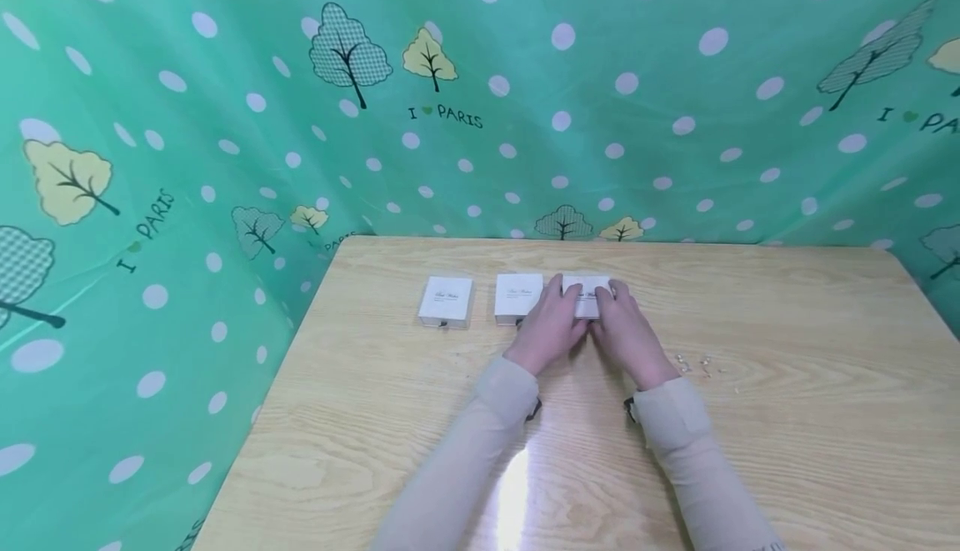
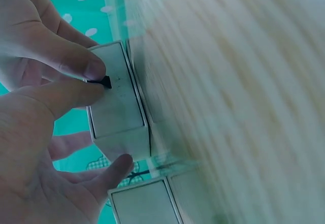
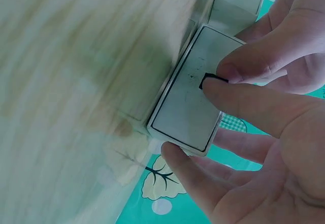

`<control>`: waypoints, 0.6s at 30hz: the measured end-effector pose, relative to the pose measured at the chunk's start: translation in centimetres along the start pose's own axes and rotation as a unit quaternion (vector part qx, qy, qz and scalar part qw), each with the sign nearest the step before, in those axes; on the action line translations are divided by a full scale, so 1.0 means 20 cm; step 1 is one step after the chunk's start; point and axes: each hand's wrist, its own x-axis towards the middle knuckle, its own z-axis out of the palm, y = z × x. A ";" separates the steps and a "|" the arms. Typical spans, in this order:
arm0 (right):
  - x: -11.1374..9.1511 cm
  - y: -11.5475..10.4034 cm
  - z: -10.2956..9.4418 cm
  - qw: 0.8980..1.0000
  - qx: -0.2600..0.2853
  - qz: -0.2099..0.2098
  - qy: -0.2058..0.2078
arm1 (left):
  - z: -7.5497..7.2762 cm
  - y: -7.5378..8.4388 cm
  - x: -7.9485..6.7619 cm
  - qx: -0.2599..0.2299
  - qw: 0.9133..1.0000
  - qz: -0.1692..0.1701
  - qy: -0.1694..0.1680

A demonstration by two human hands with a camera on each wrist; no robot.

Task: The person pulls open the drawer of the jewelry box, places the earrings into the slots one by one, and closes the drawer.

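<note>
A small white drawer gift box (image 1: 590,284) with dark printed script on its lid lies between both hands. My left hand (image 1: 550,330) grips its left side and my right hand (image 1: 628,334) its right side. In the left wrist view, both thumbs meet at the black pull tab (image 2: 106,82) on the drawer front (image 2: 117,115). From the right wrist view, one right finger rests at the box's lower corner, while the thumb presses by the tab. The drawer sits flush in its sleeve. Beside my left hand stands a matching middle box (image 1: 517,297).
Another matching white box (image 1: 446,299) stands farther left in the same row. Several tiny shiny pieces (image 1: 705,362) lie on the wooden table (image 1: 787,451), right of my right wrist. Behind the table's back edge hangs a green dotted cloth (image 1: 525,142).
</note>
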 end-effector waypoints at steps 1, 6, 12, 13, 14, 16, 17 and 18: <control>0.00 0.00 0.00 1.000 -0.002 0.000 0.004 | 0.00 0.00 0.00 0.001 1.000 0.000 -0.001; 0.00 0.00 0.01 1.000 -0.004 -0.004 0.020 | 0.02 -0.01 0.00 0.014 1.000 0.004 -0.001; 0.00 0.00 0.02 1.000 0.007 -0.004 0.026 | 0.01 -0.02 0.00 0.037 0.999 0.019 0.009; 0.00 0.00 0.02 1.000 0.007 -0.003 0.024 | 0.01 -0.02 0.00 0.038 0.999 0.021 0.010; -0.01 0.00 0.01 1.000 0.005 -0.001 0.021 | 0.01 -0.02 0.01 0.037 0.999 0.022 0.011; -0.01 -0.01 0.01 1.000 0.002 0.001 0.016 | 0.01 -0.02 0.01 0.037 0.999 0.024 0.013; -0.01 -0.01 0.00 1.000 0.001 0.002 0.013 | 0.01 -0.02 0.01 0.037 0.999 0.025 0.013; -0.01 -0.02 0.00 1.000 0.000 0.003 0.010 | 0.01 -0.02 0.01 0.037 0.999 0.024 0.014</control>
